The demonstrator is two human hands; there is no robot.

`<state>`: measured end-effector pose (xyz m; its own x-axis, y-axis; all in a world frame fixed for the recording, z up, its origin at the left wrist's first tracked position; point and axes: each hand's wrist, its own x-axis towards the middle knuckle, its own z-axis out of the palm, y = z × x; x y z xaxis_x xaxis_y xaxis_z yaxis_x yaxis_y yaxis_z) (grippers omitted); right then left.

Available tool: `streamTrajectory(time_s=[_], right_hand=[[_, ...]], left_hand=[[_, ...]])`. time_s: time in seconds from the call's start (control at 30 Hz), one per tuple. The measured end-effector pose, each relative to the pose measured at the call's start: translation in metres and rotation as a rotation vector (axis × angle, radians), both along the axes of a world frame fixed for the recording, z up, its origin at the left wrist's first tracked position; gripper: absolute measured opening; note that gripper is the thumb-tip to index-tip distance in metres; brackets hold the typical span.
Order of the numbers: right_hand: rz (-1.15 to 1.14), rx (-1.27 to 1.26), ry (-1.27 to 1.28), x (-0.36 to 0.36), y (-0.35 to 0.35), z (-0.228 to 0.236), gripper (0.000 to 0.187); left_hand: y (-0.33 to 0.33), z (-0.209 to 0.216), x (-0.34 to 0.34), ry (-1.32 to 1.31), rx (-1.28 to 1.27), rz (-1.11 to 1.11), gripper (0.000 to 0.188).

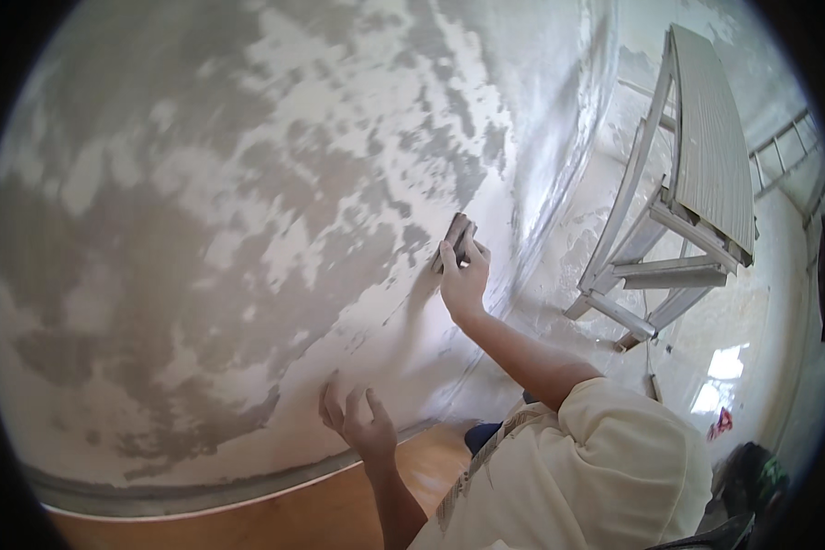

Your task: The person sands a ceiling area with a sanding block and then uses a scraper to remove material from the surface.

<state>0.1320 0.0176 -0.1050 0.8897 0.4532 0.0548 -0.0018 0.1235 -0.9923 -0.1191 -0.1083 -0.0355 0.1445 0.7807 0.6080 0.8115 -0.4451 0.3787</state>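
Flat block (455,226): one, grey-brown, in my right hand (465,275), held up against the wall, right of centre as I watch from afar.
Wall (202,229): one, patched white and grey-brown, filling the left and middle of my view; whiter and more even around the hands.
Right-hand fingers: clamped on the block, thumb at its left, the other fingers at its right.
Left hand (362,426): nothing held; fingers apart and curved toward the wall, left of the block and nearer to me.
Left fingertips: contact uncertain; from this angle I cannot tell whether they touch the wall.
Step in hand: rubbing the block over the patchy surface, I judge.
Next move calls for: block face flat, pressure even, grip firm, in my judgement.
Trestle bench (710,137): one, grey, ribbed top, standing on the right, well apart from both hands.
Ladder (781,154): one, far right, beyond the bench.
Shirt (596,477): one, pale, near right.
Brown floor strip (312,513): one, near left, along the wall's foot.
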Motion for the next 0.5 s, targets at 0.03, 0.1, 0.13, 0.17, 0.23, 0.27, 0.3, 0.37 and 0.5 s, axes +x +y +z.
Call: streamTrajectory(time_s=[0.03,0.1,0.13,0.17,0.23,0.27,0.3,0.37,0.5], right_hand=[[0.003,-0.052,-0.055,0.023,0.006,-0.002,0.069],[0.003,-0.012,0.086,0.097,0.028,-0.029,0.062],[-0.103,-0.029,0.077,0.114,0.029,-0.024,0.038],[0.025,0.026,0.378,0.144,0.027,-0.033,0.037],[0.212,0.106,0.642,0.182,0.024,-0.054,0.038],[0.282,0.131,0.614,0.177,0.018,-0.064,0.04],[0.273,-0.004,0.47,0.158,0.013,-0.054,0.042],[0.219,-0.054,0.358,0.123,0.015,-0.041,0.048],[-0.025,0.019,0.024,0.132,0.034,-0.039,0.06]], left_hand=[[0.01,0.008,0.018,0.051,0.067,-0.037,0.013],[0.026,0.028,0.053,0.131,0.18,-0.126,0.012],[0.033,0.034,0.059,0.151,0.216,-0.134,0.012],[0.04,0.042,0.068,0.166,0.26,-0.149,0.012],[0.054,0.058,0.089,0.234,0.303,-0.184,0.018],[0.061,0.067,0.098,0.275,0.327,-0.189,0.022],[0.066,0.075,0.11,0.308,0.319,-0.157,0.025],[0.078,0.097,0.144,0.386,0.298,-0.131,0.029],[0.105,0.111,0.193,0.451,0.305,-0.054,0.039]])
